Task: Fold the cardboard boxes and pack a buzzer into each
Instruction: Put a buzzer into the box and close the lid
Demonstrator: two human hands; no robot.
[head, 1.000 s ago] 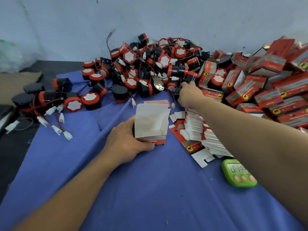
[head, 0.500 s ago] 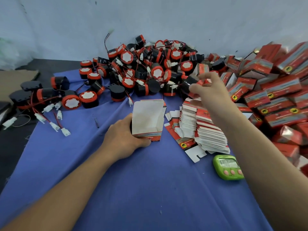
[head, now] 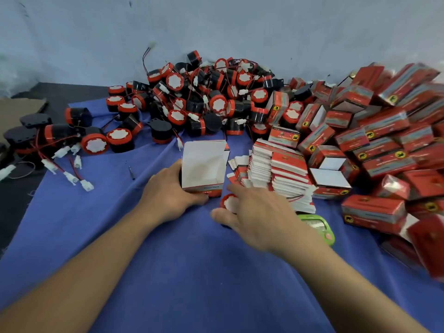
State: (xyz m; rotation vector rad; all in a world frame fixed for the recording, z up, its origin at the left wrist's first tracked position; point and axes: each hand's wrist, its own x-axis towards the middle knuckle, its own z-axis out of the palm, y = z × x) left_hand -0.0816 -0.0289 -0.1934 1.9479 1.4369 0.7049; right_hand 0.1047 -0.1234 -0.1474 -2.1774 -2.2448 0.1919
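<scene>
Your right hand [head: 260,216], back from the pile [head: 204,102], grips a half-hidden buzzer [head: 230,203] beside the box [head: 204,164] your left hand [head: 168,197] holds.

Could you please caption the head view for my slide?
Left hand holds an open box while the right hand holds a buzzer beside it.

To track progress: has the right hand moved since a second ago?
Yes. The right hand came back from the buzzer pile to the open white cardboard box, holding a red-rimmed buzzer.
</scene>
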